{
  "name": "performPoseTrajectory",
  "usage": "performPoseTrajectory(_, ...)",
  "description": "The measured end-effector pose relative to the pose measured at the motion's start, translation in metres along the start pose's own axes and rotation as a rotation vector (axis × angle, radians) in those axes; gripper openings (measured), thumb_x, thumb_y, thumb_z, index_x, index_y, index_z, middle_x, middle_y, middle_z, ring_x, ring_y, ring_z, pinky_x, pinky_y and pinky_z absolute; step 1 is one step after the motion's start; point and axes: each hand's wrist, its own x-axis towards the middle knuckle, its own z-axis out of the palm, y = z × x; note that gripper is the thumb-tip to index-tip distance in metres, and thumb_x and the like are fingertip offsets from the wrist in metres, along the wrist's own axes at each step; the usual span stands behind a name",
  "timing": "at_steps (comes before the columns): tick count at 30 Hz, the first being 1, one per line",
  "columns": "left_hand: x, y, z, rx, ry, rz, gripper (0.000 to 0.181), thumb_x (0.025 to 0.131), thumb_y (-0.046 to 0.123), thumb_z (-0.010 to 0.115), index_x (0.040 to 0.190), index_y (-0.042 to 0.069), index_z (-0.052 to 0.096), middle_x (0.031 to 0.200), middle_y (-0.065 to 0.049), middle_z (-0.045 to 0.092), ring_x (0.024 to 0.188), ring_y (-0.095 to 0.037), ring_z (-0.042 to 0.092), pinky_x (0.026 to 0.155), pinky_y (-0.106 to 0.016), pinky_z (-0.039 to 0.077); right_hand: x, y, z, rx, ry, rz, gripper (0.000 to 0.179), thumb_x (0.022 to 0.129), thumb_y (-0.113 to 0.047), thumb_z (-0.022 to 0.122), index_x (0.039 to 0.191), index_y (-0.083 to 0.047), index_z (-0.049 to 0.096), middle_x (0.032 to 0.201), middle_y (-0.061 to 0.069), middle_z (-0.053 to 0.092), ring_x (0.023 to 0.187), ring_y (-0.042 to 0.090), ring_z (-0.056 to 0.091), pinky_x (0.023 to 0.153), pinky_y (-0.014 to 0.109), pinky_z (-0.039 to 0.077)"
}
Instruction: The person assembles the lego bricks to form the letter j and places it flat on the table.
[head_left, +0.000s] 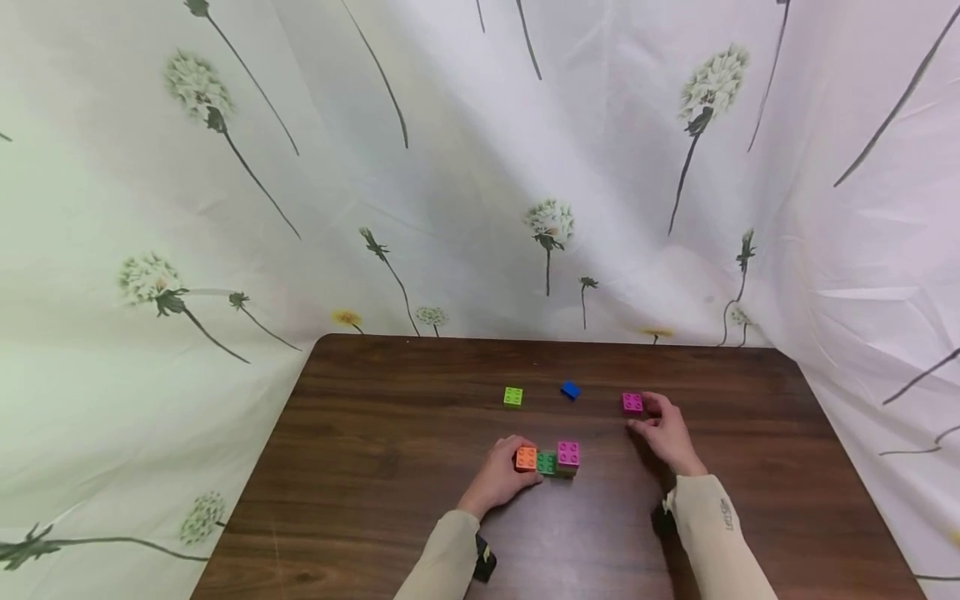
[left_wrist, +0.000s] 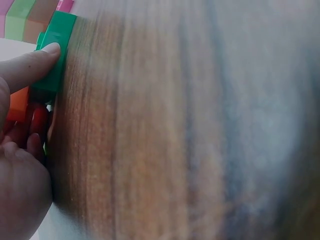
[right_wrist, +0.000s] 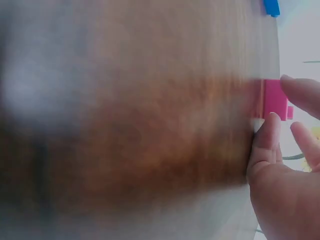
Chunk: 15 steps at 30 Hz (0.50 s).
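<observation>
In the head view, my left hand (head_left: pixel 501 475) grips a low joined build of toy building bricks. An orange brick (head_left: pixel 527 458) sits at its left end, a green brick (head_left: pixel 546 463) in the middle and a pink brick (head_left: pixel 568 453) stands higher at the right. The left wrist view shows the thumb pressing the side of the green brick (left_wrist: pixel 59 35), with fingers curled behind the orange brick (left_wrist: pixel 19 105). My right hand (head_left: pixel 667 436) is at a magenta brick (head_left: pixel 632 403), thumb and index finger spread around its near right corner. Its studs face up.
Beyond the build lie a lime green brick (head_left: pixel 513 397) and a small blue brick (head_left: pixel 571 390) on the dark wooden table (head_left: pixel 390 417). A white cloth (head_left: pixel 450 208) printed with dandelions hangs behind the table's far edge.
</observation>
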Motion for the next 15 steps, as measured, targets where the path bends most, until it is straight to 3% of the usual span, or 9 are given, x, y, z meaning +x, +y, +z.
performPoseTrajectory(4,-0.0018,0.0001,0.0005,-0.008,-0.008,-0.009,0.035,0.079,0.027,0.080,0.109,0.023,0.061,0.110,0.004,0.058,0.103,-0.017,0.050,0.090,-0.045,0.045,0.0076,0.0008,-0.0024,-0.006,-0.041,-0.037,0.063,0.084,-0.004,0.070,0.140,0.004,0.041,0.126,0.034,0.053,0.077,0.017,0.059,0.068,0.023,0.047)
performPoseTrajectory(15,-0.0013,0.0003,0.0003,-0.010,-0.001,0.002,0.036,0.080,0.027,0.079,0.110,0.021,0.061,0.111,0.002,0.059,0.104,-0.018,0.050,0.090,-0.046,0.045,0.0111,-0.0038,-0.0045,-0.121,-0.116,-0.115,0.051,0.084,-0.004,0.069,0.132,0.002,0.050,0.125,0.032,0.046,0.085,0.026,0.056,0.074,0.030,0.045)
